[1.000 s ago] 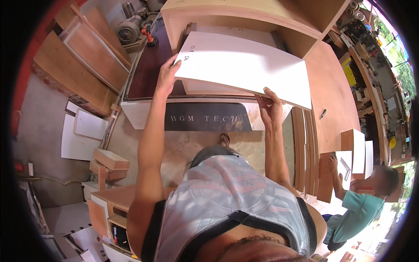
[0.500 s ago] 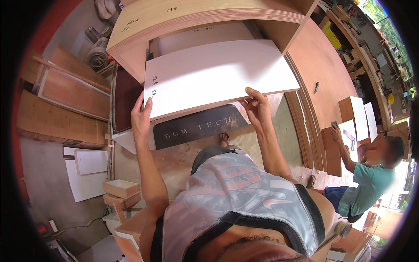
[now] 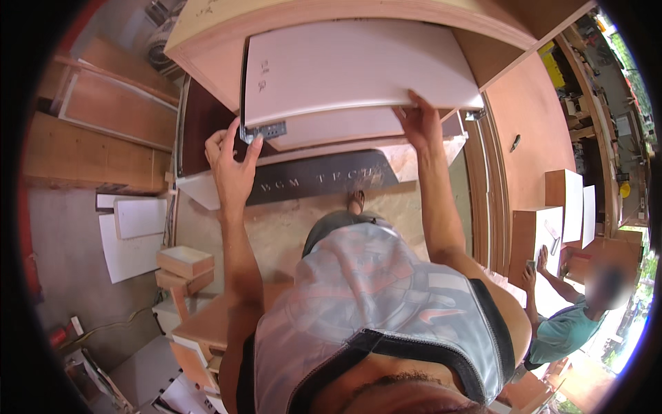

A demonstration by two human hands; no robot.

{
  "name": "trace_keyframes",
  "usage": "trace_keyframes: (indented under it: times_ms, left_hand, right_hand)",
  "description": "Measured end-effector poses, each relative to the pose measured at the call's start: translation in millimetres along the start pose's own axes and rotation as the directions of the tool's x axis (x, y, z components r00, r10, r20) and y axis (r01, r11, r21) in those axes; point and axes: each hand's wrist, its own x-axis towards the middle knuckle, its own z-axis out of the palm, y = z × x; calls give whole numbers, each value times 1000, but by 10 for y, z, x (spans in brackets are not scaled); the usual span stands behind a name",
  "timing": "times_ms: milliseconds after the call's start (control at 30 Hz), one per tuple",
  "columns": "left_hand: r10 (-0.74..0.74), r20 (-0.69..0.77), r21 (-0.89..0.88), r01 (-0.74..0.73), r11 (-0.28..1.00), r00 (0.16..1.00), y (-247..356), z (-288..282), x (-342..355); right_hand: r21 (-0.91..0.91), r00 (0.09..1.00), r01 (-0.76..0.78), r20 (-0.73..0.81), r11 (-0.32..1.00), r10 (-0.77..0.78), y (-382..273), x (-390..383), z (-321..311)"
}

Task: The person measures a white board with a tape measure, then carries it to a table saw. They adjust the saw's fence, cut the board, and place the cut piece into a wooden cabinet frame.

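Observation:
A white board (image 3: 358, 65) with handwritten marks lies flat inside the opening of a plywood cabinet (image 3: 207, 76). Along its left edge runs a dark metal drawer slide (image 3: 244, 90), and a grey perforated metal bracket (image 3: 269, 131) shows under the front left corner. My left hand (image 3: 233, 162) is closed at that corner, fingers and thumb on the end of the slide. With my right hand (image 3: 420, 124) I grip the front edge near its right end, thumb on top and fingers beneath. A second white panel (image 3: 338, 127) shows below the board.
A black lettered mat (image 3: 317, 176) lies below the cabinet. On the right, a co-worker (image 3: 572, 324) has both hands at a white-topped box (image 3: 541, 228). Wooden panels (image 3: 117, 110) lean at the left, above small stacked drawer boxes (image 3: 185, 262).
The board has moved away from me, deeper into the cabinet. My left hand has shifted from the board's left end to its front corner, where the bracket now shows.

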Motion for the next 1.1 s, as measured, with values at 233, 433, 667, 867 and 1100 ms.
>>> trace_keyframes:
  times_ms: [233, 433, 667, 867, 1100]
  left_hand:
    - [-7, -91, 60, 13, 998, 996, -56, 174, 1]
    - [19, -120, 78, -9, 997, 993, -120, 316, 46]
    - [-177, -216, -142, 149, 979, 960, -47, 452, -65]
    - [-373, -123, -537, 254, 804, 920, -288, 707, -336]
    - [-484, 138, -753, 409, 516, 864, -376, 753, -399]
  right_hand:
    - [-52, 996, 3, 90, 999, 1, -74, 317, 167]
    - [-30, 995, 28, 98, 999, -25, -16, 437, 218]
    - [-21, 986, -12, 167, 1000, 15, -21, 565, 232]
    - [-67, 989, -12, 144, 998, 22, -14, 598, 255]
    - [-109, 984, -89, 145, 990, 104, -25, 652, 154]
